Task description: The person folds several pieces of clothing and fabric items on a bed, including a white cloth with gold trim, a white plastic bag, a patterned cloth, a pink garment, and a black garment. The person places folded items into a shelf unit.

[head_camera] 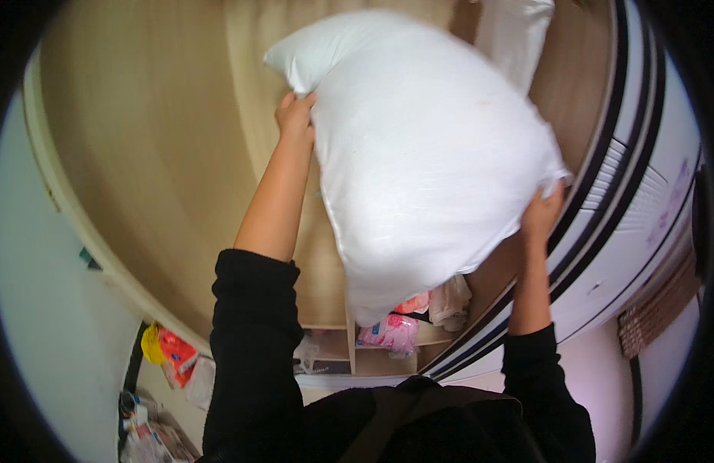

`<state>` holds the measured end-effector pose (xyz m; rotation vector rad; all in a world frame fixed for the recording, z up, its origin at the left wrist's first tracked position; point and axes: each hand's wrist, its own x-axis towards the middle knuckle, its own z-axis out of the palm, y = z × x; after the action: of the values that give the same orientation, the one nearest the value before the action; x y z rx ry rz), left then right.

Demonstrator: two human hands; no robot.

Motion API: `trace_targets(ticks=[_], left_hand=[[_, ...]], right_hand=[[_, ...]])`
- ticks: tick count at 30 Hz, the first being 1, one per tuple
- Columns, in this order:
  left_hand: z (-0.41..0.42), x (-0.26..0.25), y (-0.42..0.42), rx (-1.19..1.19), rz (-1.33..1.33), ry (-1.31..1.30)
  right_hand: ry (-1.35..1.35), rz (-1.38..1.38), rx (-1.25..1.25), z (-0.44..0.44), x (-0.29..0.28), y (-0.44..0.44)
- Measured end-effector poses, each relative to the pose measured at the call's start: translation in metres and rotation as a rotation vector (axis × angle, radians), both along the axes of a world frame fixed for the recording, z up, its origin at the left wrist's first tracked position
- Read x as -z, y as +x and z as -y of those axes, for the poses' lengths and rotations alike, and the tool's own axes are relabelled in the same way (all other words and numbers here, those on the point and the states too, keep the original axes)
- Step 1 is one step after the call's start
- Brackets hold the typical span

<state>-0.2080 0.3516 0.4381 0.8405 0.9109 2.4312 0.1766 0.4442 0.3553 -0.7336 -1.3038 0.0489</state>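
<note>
A large white pillow [426, 150] is held up in front of a light wood wardrobe [154, 133], hiding much of its inside. My left hand [296, 118] grips the pillow's left edge near its upper corner, which folds over above the fingers. At the right corner my right hand [542, 211] pinches the fabric. Below the pillow, a pink plastic-wrapped package [390, 334] lies in a lower compartment, with beige folded cloth [449, 304] on the shelf near it.
White sliding doors [623, 197] with dark edges stand at the right. White fabric [510, 37] shows behind the pillow, upper right. On the floor at lower left are red [177, 350] and yellow plastic bags [153, 342] and assorted clutter [154, 440]. A white wall [44, 272] borders the left.
</note>
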Motion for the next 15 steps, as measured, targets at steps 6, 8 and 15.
trace_targets(ticks=[6,8,15], left_hand=[[-0.040,0.037,0.013,-0.135,-0.113,-0.155],[-0.043,0.044,0.028,-0.041,-0.120,-0.115],[-0.058,0.036,0.098,-0.114,-0.496,-0.012]], right_hand=[[-0.977,-0.102,-0.473,-0.019,0.171,-0.024],[-1.322,-0.306,-0.830,0.008,0.183,-0.035],[-1.157,-1.124,-1.451,-0.025,0.270,-0.082]])
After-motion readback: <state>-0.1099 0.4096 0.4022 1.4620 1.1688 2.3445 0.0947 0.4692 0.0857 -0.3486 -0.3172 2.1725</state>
